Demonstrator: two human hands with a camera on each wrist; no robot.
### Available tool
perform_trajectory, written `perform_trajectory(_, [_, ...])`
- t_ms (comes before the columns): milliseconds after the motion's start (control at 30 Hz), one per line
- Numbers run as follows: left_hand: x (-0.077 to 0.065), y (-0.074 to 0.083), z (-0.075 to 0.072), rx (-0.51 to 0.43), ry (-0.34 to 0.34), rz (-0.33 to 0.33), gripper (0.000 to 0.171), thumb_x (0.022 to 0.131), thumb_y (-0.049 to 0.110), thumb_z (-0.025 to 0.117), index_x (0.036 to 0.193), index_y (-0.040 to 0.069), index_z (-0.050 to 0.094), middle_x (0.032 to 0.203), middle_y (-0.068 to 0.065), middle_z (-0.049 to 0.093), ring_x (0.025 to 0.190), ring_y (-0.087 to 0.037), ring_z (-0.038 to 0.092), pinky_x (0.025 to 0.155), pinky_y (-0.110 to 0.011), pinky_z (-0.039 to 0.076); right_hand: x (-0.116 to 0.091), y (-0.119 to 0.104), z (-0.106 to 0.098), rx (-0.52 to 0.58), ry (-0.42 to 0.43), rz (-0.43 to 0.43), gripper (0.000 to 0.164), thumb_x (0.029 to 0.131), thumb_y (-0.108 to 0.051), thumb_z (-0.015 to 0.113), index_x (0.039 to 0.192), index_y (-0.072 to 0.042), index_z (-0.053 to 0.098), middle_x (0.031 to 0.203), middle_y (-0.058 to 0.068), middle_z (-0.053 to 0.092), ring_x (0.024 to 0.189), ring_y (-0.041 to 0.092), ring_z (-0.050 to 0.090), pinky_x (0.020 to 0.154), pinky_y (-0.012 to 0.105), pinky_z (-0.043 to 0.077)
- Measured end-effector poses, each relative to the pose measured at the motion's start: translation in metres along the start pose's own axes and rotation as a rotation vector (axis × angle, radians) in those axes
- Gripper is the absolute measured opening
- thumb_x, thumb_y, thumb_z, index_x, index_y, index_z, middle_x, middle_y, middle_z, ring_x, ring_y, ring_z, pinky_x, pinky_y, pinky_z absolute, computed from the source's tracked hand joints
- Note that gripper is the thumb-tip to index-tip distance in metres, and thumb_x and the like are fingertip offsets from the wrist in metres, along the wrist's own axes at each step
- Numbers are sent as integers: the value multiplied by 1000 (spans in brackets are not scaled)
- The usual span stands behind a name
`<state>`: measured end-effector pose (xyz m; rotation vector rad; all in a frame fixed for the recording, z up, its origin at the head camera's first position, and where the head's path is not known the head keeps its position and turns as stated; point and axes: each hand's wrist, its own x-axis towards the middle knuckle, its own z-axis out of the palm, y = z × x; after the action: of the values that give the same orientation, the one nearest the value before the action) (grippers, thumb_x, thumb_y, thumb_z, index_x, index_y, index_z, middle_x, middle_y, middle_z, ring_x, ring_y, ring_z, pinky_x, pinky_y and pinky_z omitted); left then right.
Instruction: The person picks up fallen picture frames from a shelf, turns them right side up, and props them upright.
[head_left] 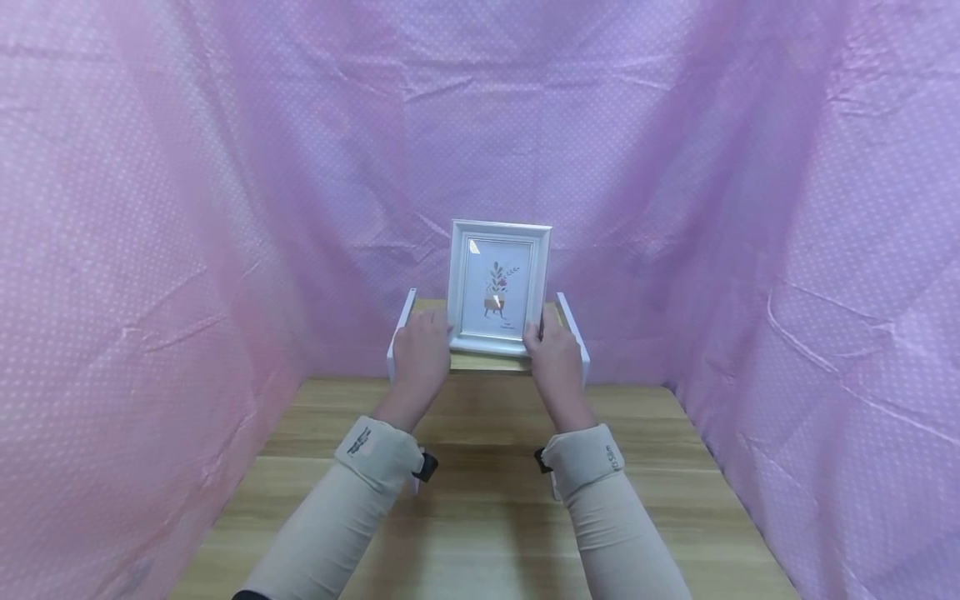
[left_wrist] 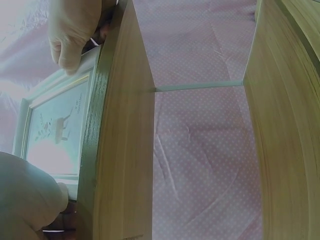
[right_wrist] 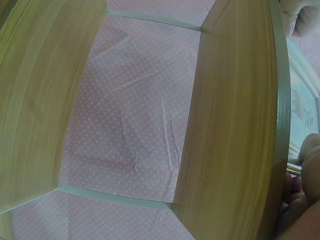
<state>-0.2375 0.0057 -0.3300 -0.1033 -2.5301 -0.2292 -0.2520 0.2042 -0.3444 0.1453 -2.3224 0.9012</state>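
Note:
A white picture frame [head_left: 500,287] with a drawing of a potted plant stands almost upright over the top board [head_left: 487,362] of a small wooden rack. My left hand [head_left: 422,346] grips its lower left edge, thumb at the front. At the lower right edge my right hand [head_left: 557,362] holds it the same way, its thumb over the front rim. Glare covers part of the glass in the left wrist view, where the picture frame [left_wrist: 57,130] lies close beside the board's edge [left_wrist: 92,130]. Most of the fingers are hidden behind the frame.
White side rails [head_left: 572,329] flank the rack's top. Below the top is a lower wooden shelf [right_wrist: 45,100], joined by thin white bars [right_wrist: 115,196]. The rack stands on a wood-grain table [head_left: 480,533]. Pink dotted cloth [head_left: 300,167] hangs behind and at both sides.

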Motion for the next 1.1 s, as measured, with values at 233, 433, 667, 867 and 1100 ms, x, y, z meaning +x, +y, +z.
perform_trajectory(233, [-1,2,-1,9,30,-8,24,103,27,60,108,4,65,94,-9,65,86,-27,59,70,-39,50,1,-1,-1,-11,-2,-1,17,101,-26,50,101,-9,51,73,13,57,65,30,54,56,44,48])
perform_trajectory(433, [-2,1,0,-2,31,-9,23,103,27,60,107,4,65,94,-9,65,86,-27,59,69,-39,50,0,-2,-1,-14,1,-3,17,101,-25,51,101,-7,51,73,15,58,65,31,54,56,46,49])
perform_trajectory(667, [-3,0,0,-9,24,-12,24,103,28,59,106,5,65,93,-8,64,85,-27,58,68,-39,50,-1,-2,-1,1,2,4,17,101,-25,51,99,-8,50,73,15,56,65,31,54,56,46,48])
perform_trajectory(867, [-8,0,-1,12,11,-21,25,103,29,59,105,5,65,92,-8,65,84,-27,59,67,-39,50,-2,-4,-2,22,-36,30,18,101,-26,49,104,-8,51,74,14,57,65,30,55,57,44,50])
perform_trajectory(1100, [-10,2,-4,31,42,-17,27,102,29,60,107,4,66,92,-10,67,83,-29,61,67,-41,51,-2,-6,-3,13,-30,37,21,102,-26,50,112,-7,54,79,17,62,69,33,58,61,47,54])
